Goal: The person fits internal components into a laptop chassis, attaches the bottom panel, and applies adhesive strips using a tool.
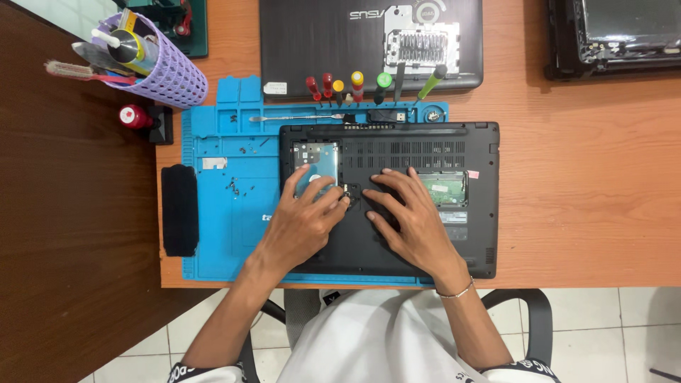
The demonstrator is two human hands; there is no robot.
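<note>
Here: black laptop (397,241) upside down on blue mat (220,206), bottom panel opened, long axis left to right across the desk. Hard drive (317,162) seated in the bay at the upper left corner of the laptop, its long side running away from the body.

Left hand (301,223) lying partly over the drive's near edge, fingers loosely spread, fingertips resting on the drive and on the plastic just beside it; thumb and forefinger close together near a small black part at the bay's right edge, though a true pinch cannot be told. Drive directly under and just ahead of this hand, so the nearer hand by far.

Right hand (411,220) flat on the vented panel, fingers spread, pressing down near the middle; green circuit board (445,190) just to its right. Holding nothing.

Surface: orange wooden desk (582,213), mat beneath the laptop. Screwdrivers (355,86) standing in a row along the mat's far edge, loose screws (234,186) left of the laptop. Second laptop (319,42) beyond, purple basket (167,71) of tools at far left. White tiled floor (638,326) below.
</note>
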